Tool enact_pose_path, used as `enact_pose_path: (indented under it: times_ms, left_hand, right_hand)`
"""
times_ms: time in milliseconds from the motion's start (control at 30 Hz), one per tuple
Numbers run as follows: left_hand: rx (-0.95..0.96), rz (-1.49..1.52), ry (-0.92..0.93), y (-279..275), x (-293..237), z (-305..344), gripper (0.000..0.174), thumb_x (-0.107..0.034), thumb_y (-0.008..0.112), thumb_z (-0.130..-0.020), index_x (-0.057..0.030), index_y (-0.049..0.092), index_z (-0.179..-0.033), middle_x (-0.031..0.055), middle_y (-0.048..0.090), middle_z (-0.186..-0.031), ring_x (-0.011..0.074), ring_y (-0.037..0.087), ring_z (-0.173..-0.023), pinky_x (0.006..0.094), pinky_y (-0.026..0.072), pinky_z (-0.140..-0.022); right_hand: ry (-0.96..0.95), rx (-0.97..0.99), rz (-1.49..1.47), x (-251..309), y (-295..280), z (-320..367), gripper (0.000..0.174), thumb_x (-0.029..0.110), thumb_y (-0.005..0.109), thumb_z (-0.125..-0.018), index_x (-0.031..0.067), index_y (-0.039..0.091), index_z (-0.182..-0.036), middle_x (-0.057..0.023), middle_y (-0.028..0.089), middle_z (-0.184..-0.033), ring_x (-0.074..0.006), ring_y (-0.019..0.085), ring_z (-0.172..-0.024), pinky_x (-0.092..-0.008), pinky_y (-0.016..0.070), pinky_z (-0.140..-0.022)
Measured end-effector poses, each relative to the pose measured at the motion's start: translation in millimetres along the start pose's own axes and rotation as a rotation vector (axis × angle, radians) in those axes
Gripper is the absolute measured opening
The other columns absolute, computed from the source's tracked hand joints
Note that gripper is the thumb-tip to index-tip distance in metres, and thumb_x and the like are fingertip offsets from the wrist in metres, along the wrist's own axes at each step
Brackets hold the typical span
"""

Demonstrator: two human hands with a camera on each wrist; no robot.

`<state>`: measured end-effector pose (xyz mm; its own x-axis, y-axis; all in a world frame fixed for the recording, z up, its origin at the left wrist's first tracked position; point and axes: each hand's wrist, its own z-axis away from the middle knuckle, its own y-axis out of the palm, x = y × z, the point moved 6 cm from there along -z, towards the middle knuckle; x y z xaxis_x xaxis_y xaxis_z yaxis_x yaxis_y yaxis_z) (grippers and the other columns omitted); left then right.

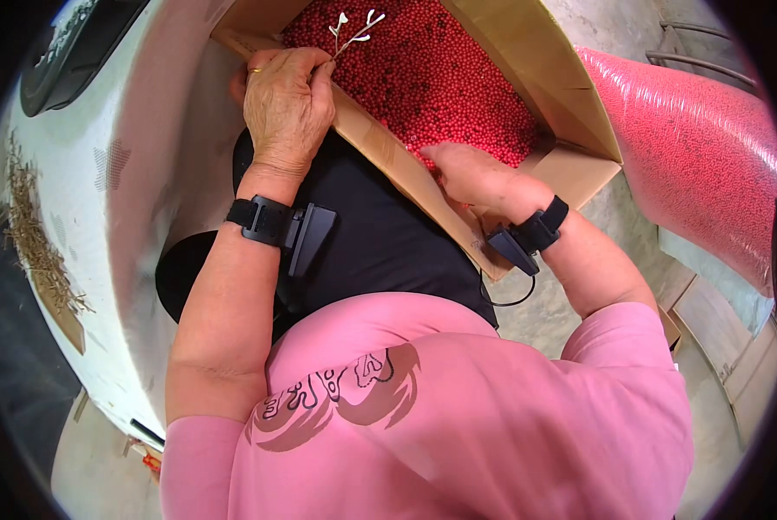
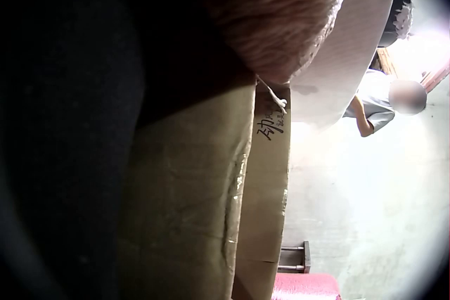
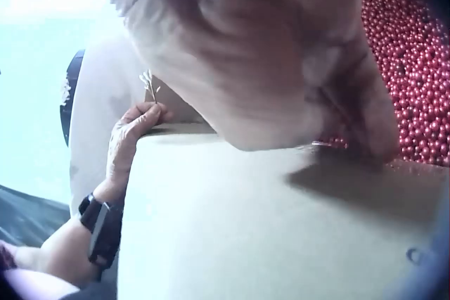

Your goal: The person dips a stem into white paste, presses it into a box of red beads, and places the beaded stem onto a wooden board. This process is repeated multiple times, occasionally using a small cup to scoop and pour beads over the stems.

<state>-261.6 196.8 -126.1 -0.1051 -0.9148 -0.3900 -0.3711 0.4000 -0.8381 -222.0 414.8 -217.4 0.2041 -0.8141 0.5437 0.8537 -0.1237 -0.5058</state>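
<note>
Twig (image 1: 347, 41), white and branched, is sitting pinched in your left hand (image 1: 289, 108) at the cardboard box (image 1: 388, 152) rim. Your right hand (image 1: 475, 178) is touching the red beads (image 1: 432, 69) inside; its grip is indeterminable.

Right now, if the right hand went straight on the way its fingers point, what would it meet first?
The red beads in the cardboard box: the right hand points into the pile, fingertips seemingly touching them. The left hand, pinching a white stem, is off that line.
</note>
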Motion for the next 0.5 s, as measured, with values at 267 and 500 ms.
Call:
enact_pose_path:
  times_ms: [267, 500]
  left_hand:
    - [-0.003, -0.004, -0.001, 0, -1, 0, 0.006, -0.021, 0.071, -0.083, -0.0159, 0.072, -0.085, 0.0006, 0.069, -0.083, 0.0231, 0.062, -0.091, 0.0388, 0.0395, -0.090]
    - [-0.003, 0.009, -0.011, 0, -1, -1, 0.005, -0.020, 0.072, -0.082, -0.0155, 0.072, -0.086, 0.0005, 0.069, -0.082, 0.0235, 0.062, -0.090, 0.0389, 0.0402, -0.089]
  right_hand:
    - [0.154, 0.324, -0.219, -9, 3, 4, 0.057, -0.014, 0.051, -0.081, 0.0046, 0.054, -0.134, -0.0195, 0.057, -0.118, -0.0208, 0.063, -0.098, -0.0363, 0.0569, -0.078]
    - [-0.091, -0.155, -0.181, -29, -41, -8, 0.041, -0.012, 0.057, -0.081, 0.0036, 0.066, -0.118, -0.0091, 0.063, -0.079, -0.0179, 0.065, -0.081, -0.0322, 0.0546, -0.070]
